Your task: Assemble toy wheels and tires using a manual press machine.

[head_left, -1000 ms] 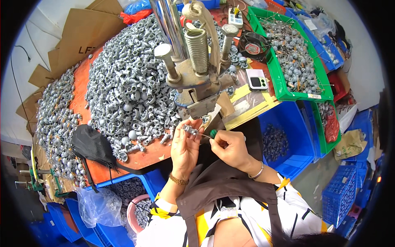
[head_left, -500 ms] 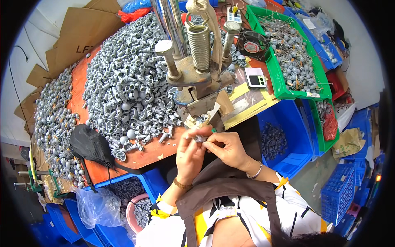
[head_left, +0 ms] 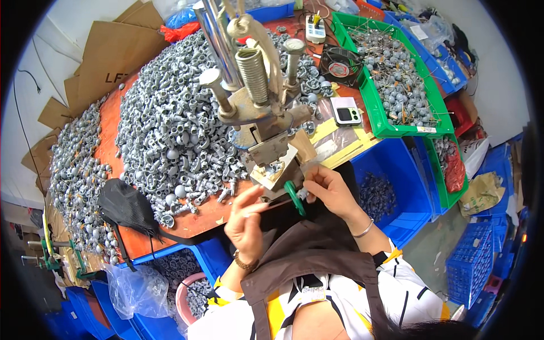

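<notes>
My left hand (head_left: pixel 245 224) is open in front of the press, its fingers apart and nothing seen in them. My right hand (head_left: pixel 334 195) has its thumb and fingers pinched at the press's front right, on a small grey plastic part (head_left: pixel 302 194) partly hidden by the fingertips. Just left of that part is a green oval piece (head_left: pixel 294 198), slanting downward; whether it is fixed to the press I cannot tell. The metal press (head_left: pixel 260 122) has a coil spring and two large bolts. In its lower block (head_left: pixel 276 173) lie small grey pieces.
A big heap of grey plastic fittings (head_left: pixel 175 119) covers the orange table, with a black cloth bag (head_left: pixel 127 204) at its front. To the right are a phone (head_left: pixel 345 112), a small fan (head_left: pixel 340 63), a green tray (head_left: pixel 371 110) of parts and a blue bin (head_left: pixel 411 209).
My hands, together before, have parted: the left moved down and left, and its fingers opened; the right moved up beside the press. The green oval piece has come into sight.
</notes>
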A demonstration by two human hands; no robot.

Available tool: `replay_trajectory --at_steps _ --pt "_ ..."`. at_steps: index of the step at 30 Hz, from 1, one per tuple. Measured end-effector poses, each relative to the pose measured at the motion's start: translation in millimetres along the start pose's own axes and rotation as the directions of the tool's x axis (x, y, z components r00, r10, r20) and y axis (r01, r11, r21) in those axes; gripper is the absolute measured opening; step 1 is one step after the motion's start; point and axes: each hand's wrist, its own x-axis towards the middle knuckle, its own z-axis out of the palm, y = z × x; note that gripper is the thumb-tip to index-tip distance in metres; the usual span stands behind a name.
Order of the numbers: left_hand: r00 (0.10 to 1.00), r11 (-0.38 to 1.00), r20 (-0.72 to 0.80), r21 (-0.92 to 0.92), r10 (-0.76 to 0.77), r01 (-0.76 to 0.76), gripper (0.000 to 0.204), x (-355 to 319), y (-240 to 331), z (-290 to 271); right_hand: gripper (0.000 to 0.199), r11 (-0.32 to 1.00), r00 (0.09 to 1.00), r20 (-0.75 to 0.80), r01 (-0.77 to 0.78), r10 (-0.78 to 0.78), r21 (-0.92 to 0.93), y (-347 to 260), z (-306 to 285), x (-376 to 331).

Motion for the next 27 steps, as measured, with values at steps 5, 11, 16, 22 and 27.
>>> replay_trajectory --at_steps 5,11,16,22,27 --pt "0.941 0.899 -0.316 0.437 0.117 0.035 0.029 20 3 -8 0.010 0.884 0.945 -0.034 0.290 -0.324 -0.366 8 1 21" --pt "0.930 0.458 0.364 0.821 0.042 -0.342 0.037 17 6 7 0.018 0.884 0.928 0.164 0.370 -0.335 -0.286 11 28 26" --pt "0.969 0.682 0.136 0.730 -0.205 0.042 0.032 25 -6 9 0.022 0.882 0.941 0.031 0.327 -0.337 -0.339 11 38 32" --pt "0.993 0.693 0.040 0.719 -0.112 0.049 0.025 40 -27 3 0.029 0.568 0.853 -0.005 0.343 -0.522 -0.748 13 43 38" --pt "0.993 0.774 -0.022 0.625 -0.112 0.101 0.021 48 -40 3 0.027 0.456 0.825 0.009 0.321 -0.565 -0.830 17 48 39"
